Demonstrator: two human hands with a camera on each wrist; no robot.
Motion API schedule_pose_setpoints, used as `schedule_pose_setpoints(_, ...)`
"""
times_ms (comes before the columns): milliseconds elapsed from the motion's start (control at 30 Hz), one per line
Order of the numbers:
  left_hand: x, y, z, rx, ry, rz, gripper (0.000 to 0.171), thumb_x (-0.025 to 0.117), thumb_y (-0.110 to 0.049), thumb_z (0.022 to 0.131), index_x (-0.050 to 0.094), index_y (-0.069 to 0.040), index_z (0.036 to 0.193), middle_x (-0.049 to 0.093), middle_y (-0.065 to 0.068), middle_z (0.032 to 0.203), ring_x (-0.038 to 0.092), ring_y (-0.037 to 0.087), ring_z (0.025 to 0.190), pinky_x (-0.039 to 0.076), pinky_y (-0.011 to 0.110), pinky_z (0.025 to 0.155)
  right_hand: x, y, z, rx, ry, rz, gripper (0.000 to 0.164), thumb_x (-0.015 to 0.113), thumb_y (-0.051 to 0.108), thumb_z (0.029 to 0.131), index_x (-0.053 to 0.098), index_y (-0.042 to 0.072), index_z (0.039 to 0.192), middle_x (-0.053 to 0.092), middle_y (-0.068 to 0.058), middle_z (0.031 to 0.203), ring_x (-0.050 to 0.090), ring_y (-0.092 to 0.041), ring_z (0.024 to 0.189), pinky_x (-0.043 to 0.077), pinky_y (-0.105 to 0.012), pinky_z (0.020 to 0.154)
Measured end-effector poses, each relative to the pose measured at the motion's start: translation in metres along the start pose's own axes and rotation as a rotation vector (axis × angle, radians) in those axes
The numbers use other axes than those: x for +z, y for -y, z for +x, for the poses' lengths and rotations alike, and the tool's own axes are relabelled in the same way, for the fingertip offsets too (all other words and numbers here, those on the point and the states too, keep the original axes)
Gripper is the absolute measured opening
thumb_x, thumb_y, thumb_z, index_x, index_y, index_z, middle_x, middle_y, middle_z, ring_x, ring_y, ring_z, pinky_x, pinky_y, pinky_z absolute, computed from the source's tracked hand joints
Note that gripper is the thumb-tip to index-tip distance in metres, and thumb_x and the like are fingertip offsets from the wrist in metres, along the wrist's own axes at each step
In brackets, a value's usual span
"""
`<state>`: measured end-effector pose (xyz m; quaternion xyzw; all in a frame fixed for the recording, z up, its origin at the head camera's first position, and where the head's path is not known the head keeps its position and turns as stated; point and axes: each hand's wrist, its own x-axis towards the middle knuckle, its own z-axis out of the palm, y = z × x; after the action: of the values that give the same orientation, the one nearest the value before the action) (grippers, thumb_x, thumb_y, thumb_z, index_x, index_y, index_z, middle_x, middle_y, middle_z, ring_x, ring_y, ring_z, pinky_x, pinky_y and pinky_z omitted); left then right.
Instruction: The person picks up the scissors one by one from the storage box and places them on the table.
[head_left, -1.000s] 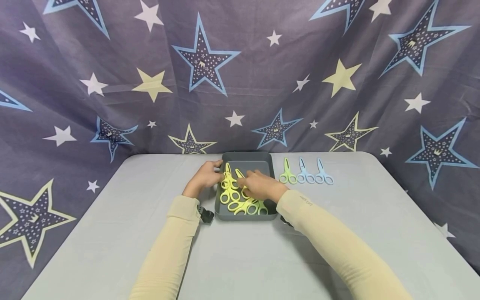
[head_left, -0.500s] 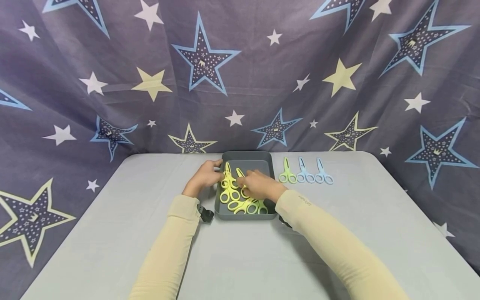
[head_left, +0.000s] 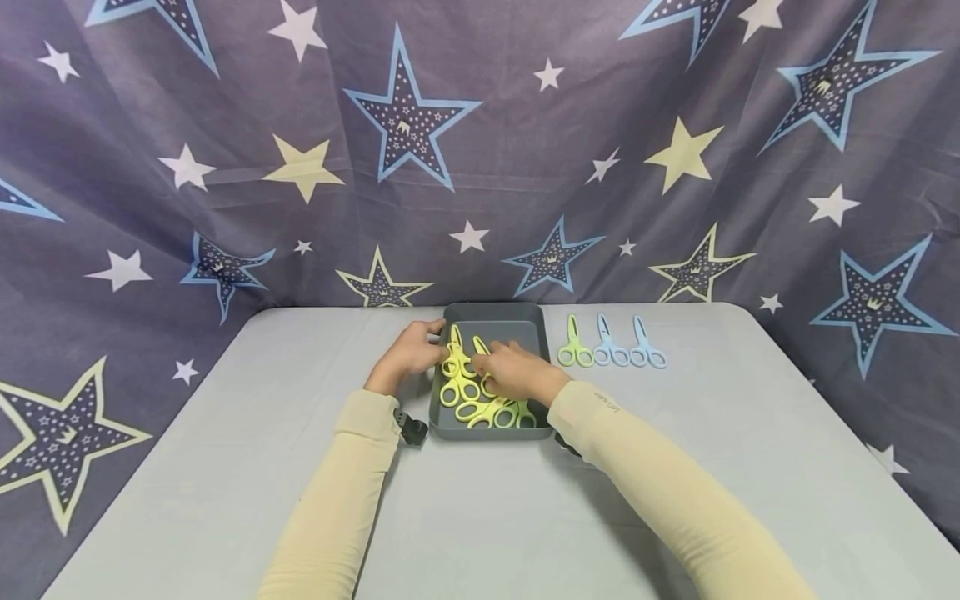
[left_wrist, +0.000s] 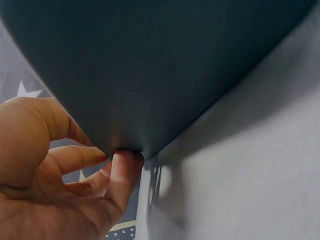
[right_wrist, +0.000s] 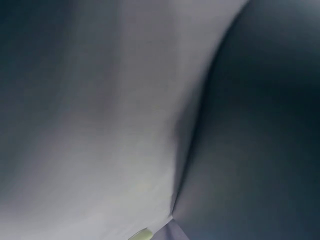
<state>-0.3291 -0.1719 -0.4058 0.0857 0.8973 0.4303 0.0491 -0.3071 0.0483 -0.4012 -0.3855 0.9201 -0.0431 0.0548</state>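
Note:
Several yellow-green scissors (head_left: 459,388) lie in a dark grey tray (head_left: 495,433). My left hand (head_left: 414,348) is at the tray's left side. In the left wrist view, that hand (left_wrist: 65,175) pinches the tray wall (left_wrist: 140,75) near its corner, with fingertips on the outer face. My right hand (head_left: 516,371) reaches over the tray's right wall. Its thumb and fingers pinch a pair of yellow-green scissors (head_left: 481,344), partly hidden beneath the hand. The right wrist view shows only the tray's outer wall (right_wrist: 260,140) and tabletop; the fingers are out of sight there.
Right of the tray, one pair of green scissors (head_left: 574,343) and two pairs of blue scissors (head_left: 642,345) stand in a row, points toward the back. A star-patterned curtain (head_left: 480,158) hangs behind the pale table (head_left: 480,517).
The pinched scissors have shifted slightly, their tip a little to the right. My right forearm has eased slightly left. The left hand and tray hold their place.

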Motion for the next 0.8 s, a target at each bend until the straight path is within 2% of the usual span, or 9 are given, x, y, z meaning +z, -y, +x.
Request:
schedule_pose_setpoints(100,-0.0001,-0.0003,-0.0001,0.001,0.001,-0.003,0.08,0.062,-0.005,0.079,0.038,0.004,0.154,0.046,0.021,0.155,0.047,0.038,0.14,0.038,0.047,0.116,-0.0006,0.0006,0.0004,0.002,0.012,0.001,0.017,0.064,0.015,0.097,0.063,0.017,0.114,0.061,-0.004,0.109,0.055,-0.023,0.104,0.045,-0.049,0.104)
schedule_pose_setpoints(333,-0.0005,0.0006,0.0001,-0.008,-0.003,-0.005,0.08,0.062,-0.005,0.079,0.039,0.003,0.155,0.048,0.021,0.154,0.048,0.037,0.139,0.038,0.047,0.116,-0.0005,0.0019,0.0002,0.013,0.009,-0.028,0.02,0.065,0.015,0.094,0.064,0.018,0.114,0.06,-0.005,0.11,0.054,-0.026,0.098,0.05,-0.042,0.09)
schedule_pose_setpoints(800,-0.0004,0.0006,0.0004,-0.005,0.002,-0.008,0.081,0.061,-0.005,0.078,0.038,0.004,0.155,0.048,0.021,0.154,0.048,0.038,0.139,0.038,0.048,0.116,0.0005,0.0037,-0.0016,0.005,-0.015,-0.093,0.031,0.064,0.017,0.096,0.065,0.02,0.126,0.062,-0.007,0.117,0.057,-0.029,0.106,0.053,-0.045,0.09)
